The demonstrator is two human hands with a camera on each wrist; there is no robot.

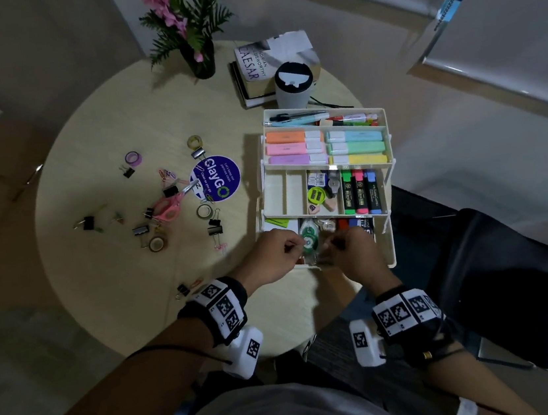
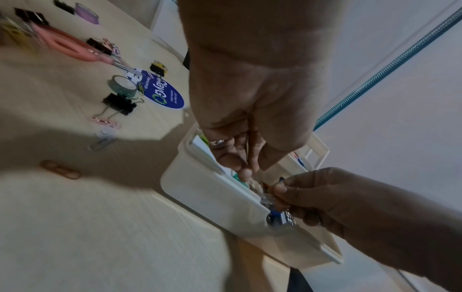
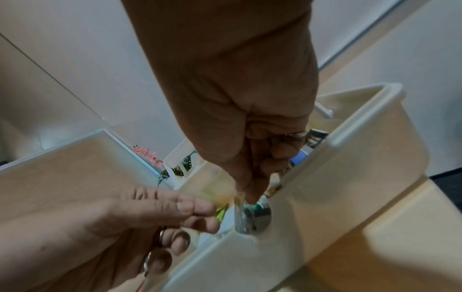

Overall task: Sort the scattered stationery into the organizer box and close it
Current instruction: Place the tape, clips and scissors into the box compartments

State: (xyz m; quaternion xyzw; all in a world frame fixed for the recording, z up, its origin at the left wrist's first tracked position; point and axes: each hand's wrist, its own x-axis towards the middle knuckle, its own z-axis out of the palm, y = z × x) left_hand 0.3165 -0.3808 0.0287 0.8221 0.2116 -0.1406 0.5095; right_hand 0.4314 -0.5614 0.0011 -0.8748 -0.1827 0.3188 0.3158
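Observation:
The white tiered organizer box [image 1: 390, 255] stands open at the table's right side, its upper trays holding highlighters and pens. Both hands reach into its lowest front compartment. My left hand [image 1: 291, 248] and right hand [image 1: 334, 244] each pinch an edge of a clear packet holding a green-and-white correction tape [image 1: 309, 239]. In the right wrist view my right hand [image 3: 250, 195] grips the packet [image 3: 252, 215] just inside the box wall [image 3: 325, 187], with my left hand [image 3: 200, 211] curled beside it. Pink scissors [image 1: 169, 206], binder clips [image 1: 215, 230], tape rolls [image 1: 157, 244] and paper clips lie scattered to the left.
A round purple sticker [image 1: 215, 179] sits mid-table. At the back stand a flower vase [image 1: 199, 58], stacked books [image 1: 259, 67] and a lidded cup [image 1: 293, 84]. A black chair [image 1: 497, 266] is to the right of the table. A binder clip [image 1: 182, 289] lies near the front edge.

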